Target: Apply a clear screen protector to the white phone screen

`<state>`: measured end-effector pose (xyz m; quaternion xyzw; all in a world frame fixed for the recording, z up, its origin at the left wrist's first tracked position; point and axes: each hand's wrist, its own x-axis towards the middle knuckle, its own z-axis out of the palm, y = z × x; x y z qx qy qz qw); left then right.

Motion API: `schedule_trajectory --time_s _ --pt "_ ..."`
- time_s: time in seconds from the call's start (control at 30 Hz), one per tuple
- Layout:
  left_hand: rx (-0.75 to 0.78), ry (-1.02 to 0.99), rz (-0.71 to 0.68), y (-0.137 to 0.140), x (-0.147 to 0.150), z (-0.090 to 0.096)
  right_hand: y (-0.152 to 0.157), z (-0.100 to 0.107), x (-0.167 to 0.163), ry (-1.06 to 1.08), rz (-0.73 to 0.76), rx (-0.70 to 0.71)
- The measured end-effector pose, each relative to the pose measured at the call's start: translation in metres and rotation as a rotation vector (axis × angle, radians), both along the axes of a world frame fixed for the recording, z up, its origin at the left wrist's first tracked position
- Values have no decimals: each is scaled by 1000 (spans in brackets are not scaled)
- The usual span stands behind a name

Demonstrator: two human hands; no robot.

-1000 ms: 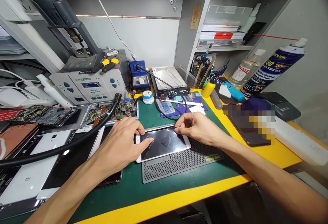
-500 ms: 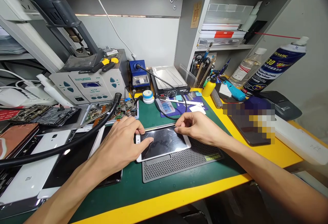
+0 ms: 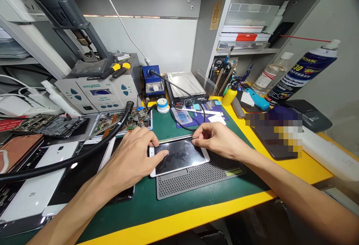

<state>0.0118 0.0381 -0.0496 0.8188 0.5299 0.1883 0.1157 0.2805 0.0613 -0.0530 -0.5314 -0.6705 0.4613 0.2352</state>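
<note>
A white-framed smartphone (image 3: pixel 181 156) with a dark, glossy screen lies across a grey honeycomb-textured mat (image 3: pixel 179 185). My left hand (image 3: pixel 141 151) grips its left end, thumb over the screen and fingers at the far edge. At the far long edge, right of the middle, my right hand (image 3: pixel 213 139) has its thumb and index finger pinched together against the phone. Whatever sits between those two fingertips is too small to make out. The palm side of my left hand is hidden.
Several phones, among them a white one (image 3: pixel 42 177), lie to the left under a thick black hose (image 3: pixel 70 161). Behind stand a hot-air station (image 3: pixel 103 95), a blue soldering unit (image 3: pixel 151 80) and a heating plate (image 3: pixel 186 88). A yellow bottle (image 3: pixel 229 95) and spray can (image 3: pixel 303 73) are at right.
</note>
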Motion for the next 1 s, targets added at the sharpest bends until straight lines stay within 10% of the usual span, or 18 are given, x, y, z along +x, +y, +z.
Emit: schedule_trajectory --time_s 1.0 --pt "246 -109 -65 -3 -6 24 2 14 2 117 -204 184"
